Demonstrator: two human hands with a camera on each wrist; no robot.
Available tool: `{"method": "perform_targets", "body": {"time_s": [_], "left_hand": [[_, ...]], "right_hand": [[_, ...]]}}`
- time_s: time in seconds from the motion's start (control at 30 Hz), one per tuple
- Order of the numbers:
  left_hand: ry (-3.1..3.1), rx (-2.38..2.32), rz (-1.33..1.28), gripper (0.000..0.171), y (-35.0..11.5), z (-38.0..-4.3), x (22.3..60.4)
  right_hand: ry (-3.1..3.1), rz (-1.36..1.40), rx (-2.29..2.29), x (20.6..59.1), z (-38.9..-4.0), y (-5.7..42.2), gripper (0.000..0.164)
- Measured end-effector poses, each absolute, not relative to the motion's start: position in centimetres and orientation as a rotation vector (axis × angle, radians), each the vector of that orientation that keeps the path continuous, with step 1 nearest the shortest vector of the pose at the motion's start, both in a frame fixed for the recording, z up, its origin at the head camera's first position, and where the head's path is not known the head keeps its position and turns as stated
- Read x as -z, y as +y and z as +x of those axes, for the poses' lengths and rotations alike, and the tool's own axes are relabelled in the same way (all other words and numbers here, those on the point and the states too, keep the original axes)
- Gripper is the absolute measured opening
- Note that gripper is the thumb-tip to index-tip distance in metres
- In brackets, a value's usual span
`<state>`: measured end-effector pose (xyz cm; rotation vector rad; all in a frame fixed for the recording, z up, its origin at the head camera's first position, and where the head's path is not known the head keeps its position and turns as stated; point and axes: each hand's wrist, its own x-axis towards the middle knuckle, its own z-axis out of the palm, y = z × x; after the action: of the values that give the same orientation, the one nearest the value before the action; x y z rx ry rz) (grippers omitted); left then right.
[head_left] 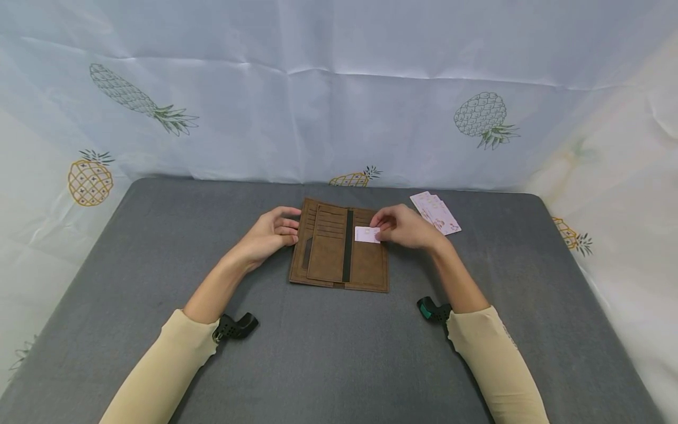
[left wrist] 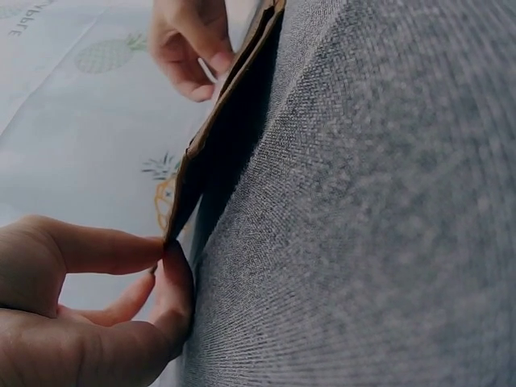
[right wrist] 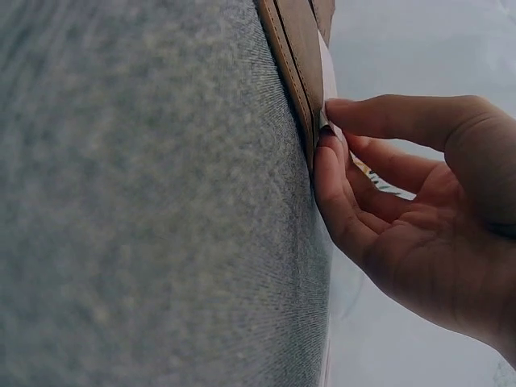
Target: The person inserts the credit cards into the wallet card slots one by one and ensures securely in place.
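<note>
The brown wallet [head_left: 368, 265] lies unfolded on the grey table [head_left: 328, 353]. The left hand [head_left: 266, 235] pinches its left edge; the right hand [head_left: 406, 227] pinches a pale card [head_left: 364, 234] at its right half.

In the head view, the fingers of the right hand [head_left: 405, 228] cover one end of the pale card [head_left: 363, 234], whose print is too small to read, and the overlapping loose cards [head_left: 437, 214] partly hide one another, so their number cannot be told. The bottom edge there cuts off both sleeves [head_left: 164, 365] and the near side of the desk [head_left: 328, 365]. In both wrist views the wallet [right wrist: 297, 40] runs out past the top edge, the left hand [left wrist: 48, 270] is cropped by its own camera's left and bottom edges, and the desk's weave blurs in the right wrist view.
</note>
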<state>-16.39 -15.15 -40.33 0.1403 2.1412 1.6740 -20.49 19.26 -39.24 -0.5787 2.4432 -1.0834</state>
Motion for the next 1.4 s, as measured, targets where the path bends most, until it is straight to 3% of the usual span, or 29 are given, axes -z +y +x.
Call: {"method": "perform_targets", "body": {"time_s": [0.5,1.07,1.4], "left_hand": [[2.144,-1.677,0.143,0.065,-15.1,-16.3,40.2],[2.163,-1.681,0.142,0.065,-15.1,-16.3,40.5],[2.153,-1.684,0.148,0.065,-15.1,-16.4,40.5]], "right_hand": [[2.454,-0.614,1.002,39.0,-20.3,19.1,0.007],[2.361,-0.594,1.154,38.9,-20.7,20.1,0.019],[2.498,-0.471,1.183,37.7,-21.3,24.3,0.029]]}}
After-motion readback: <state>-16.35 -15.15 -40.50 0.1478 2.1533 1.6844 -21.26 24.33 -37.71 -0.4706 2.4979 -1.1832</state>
